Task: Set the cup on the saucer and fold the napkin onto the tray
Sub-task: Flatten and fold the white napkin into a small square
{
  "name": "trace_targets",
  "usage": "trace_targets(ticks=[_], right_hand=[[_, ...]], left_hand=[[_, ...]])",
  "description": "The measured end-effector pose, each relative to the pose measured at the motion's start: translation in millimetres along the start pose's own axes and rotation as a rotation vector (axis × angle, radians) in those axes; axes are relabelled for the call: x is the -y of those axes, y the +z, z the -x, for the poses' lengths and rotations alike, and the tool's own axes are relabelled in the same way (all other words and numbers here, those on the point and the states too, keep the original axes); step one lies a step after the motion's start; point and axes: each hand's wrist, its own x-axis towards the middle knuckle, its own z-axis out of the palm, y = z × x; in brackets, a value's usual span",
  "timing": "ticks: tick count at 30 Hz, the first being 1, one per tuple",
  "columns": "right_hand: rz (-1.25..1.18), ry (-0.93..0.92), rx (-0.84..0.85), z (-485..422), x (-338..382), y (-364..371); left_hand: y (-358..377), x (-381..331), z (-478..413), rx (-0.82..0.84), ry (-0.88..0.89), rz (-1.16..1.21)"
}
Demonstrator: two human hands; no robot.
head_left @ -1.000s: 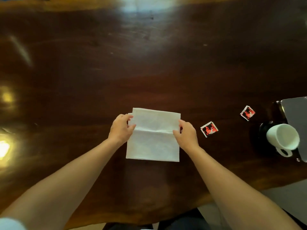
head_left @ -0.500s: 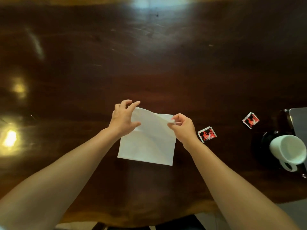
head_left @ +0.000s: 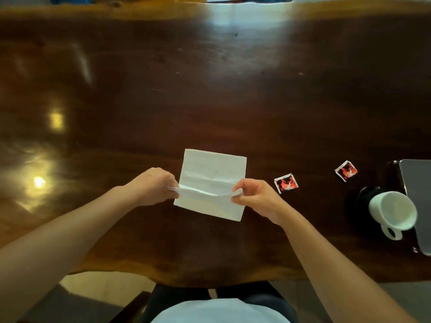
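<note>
A white paper napkin [head_left: 213, 170] lies in the middle of the dark wooden table [head_left: 210, 89]. My left hand [head_left: 154, 186] pinches one corner of a lifted layer at the napkin's left side. My right hand [head_left: 255, 197] pinches the other corner at its right side, and the layer sags between them above the sheet. At the far right a white cup [head_left: 393, 210] sits on a dark saucer [head_left: 363, 197]. Beside them the grey tray [head_left: 417, 183] runs off the frame's right edge.
Two small red-and-black packets lie on the table to the right of the napkin, one [head_left: 286, 183] close to my right hand and one [head_left: 346, 170] nearer the tray. The table's near edge is just in front of my body.
Both hands have lifted a layer of the napkin by its corners and drawn it toward me. The view has shifted, so the far table edge now shows.
</note>
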Motion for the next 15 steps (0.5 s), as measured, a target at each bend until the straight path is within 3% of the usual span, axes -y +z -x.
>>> trace_targets(ticks=[6, 11, 15], right_hand=[[0.462, 0.085, 0.191, 17.0, 10.8, 8.8], [0.627, 0.200, 0.415, 25.7, 12.5, 19.5], [0.676, 0.255, 0.457, 24.4, 20.0, 13.3]], left_hand=[[1.9, -5.1, 45.7, 0.126, 0.066, -0.051], [24.8, -14.2, 64.2, 0.293, 0.125, -0.044], [12.3, -15.0, 59.3, 0.320, 0.091, 0.135]])
